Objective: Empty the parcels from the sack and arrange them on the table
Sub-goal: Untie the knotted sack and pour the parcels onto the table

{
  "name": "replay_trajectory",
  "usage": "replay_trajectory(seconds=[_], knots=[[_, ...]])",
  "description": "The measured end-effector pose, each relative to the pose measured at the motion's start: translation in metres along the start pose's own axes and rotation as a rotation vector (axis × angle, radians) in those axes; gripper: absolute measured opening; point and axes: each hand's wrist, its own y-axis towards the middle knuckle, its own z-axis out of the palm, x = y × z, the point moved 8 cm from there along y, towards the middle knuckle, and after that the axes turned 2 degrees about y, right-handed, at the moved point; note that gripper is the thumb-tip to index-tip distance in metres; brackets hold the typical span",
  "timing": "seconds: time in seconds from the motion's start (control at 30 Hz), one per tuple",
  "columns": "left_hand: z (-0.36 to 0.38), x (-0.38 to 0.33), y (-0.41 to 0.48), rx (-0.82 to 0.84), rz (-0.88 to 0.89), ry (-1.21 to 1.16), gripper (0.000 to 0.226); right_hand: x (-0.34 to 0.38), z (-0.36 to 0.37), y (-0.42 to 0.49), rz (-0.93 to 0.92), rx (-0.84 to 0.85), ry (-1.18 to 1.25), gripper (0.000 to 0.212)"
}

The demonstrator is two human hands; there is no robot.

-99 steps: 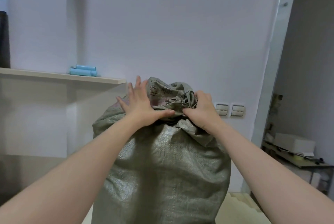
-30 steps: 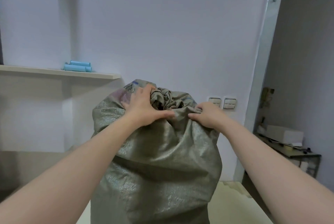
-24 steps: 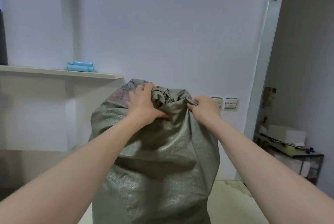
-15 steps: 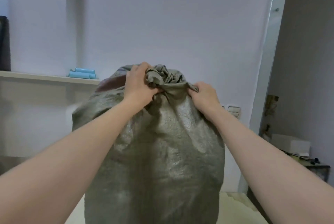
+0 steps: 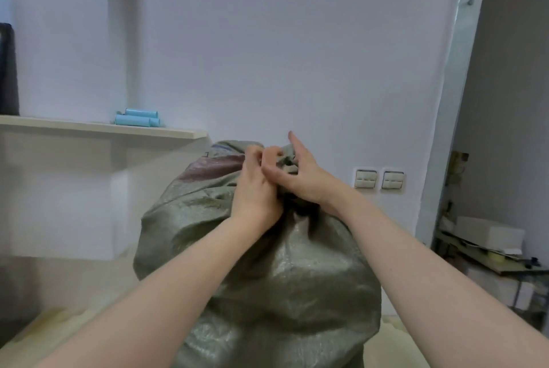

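Woven sack (image 5: 276, 284) bulges, contents hidden, mouth bunched.

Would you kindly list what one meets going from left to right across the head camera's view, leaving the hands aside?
Dark upright object → pale blue plastic cylinders on the pale wooden shelf → grey-green woven sack → two white wall switches → white rectangular box.

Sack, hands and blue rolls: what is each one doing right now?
Sack: upright, bulging, top bunched shut.
Left hand: grips the bunched top.
Right hand: pinches the top, one finger sticking out straight.
Blue rolls: lying piled on the shelf.
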Motion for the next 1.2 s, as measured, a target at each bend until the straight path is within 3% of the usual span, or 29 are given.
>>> replay_trajectory(seconds=[0.13,0.23,0.3,0.37,0.43,0.53,0.6,0.67,0.73,0.83,0.97,1.03,1.2], knots=[[0.001,0.007,-0.006,0.066,-0.104,-0.281,0.11,-0.016,-0.001,-0.002,0.041,0.028,-0.074,0.12],[-0.003,0.009,-0.008,0.135,-0.105,-0.366,0.123,-0.027,-0.004,-0.005,0.062,0.024,-0.017,0.115],[-0.008,0.01,-0.005,0.216,-0.097,-0.356,0.127,-0.032,-0.003,-0.005,0.075,-0.009,-0.024,0.095],[-0.013,0.011,-0.002,0.331,-0.068,-0.192,0.128,-0.036,-0.004,-0.001,0.09,-0.105,-0.097,0.069],[-0.025,0.02,-0.001,0.332,-0.088,0.068,0.126,-0.035,-0.007,0.0,0.12,-0.234,-0.2,0.051],[-0.038,0.06,-0.011,0.359,-0.307,0.36,0.125,-0.033,-0.015,-0.006,0.161,-0.426,-0.291,0.045],[-0.034,0.085,-0.027,0.496,-0.452,0.392,0.108,-0.03,-0.016,-0.006,0.126,-0.468,-0.255,0.045],[-0.031,0.093,-0.035,0.508,-0.517,0.332,0.071,-0.02,-0.014,-0.006,0.045,-0.464,-0.148,0.043],[-0.037,0.091,-0.03,0.354,-0.545,0.289,0.044,-0.008,-0.013,-0.004,-0.019,-0.474,-0.037,0.039],[-0.056,0.081,-0.011,0.088,-0.558,0.175,0.026,0.017,-0.029,0.002,-0.12,-0.537,0.043,0.031],[-0.093,0.037,0.039,-0.228,-0.282,-0.192,0.022,0.07,-0.073,0.004,-0.362,-0.705,0.054,0.034],[-0.111,0.02,0.057,-0.349,-0.156,-0.228,0.021,0.087,-0.086,0.003,-0.465,-0.726,0.091,0.036],[-0.072,0.046,0.055,-0.065,-0.237,-0.023,0.008,0.059,-0.085,0.016,-0.303,-0.599,-0.08,0.037]])
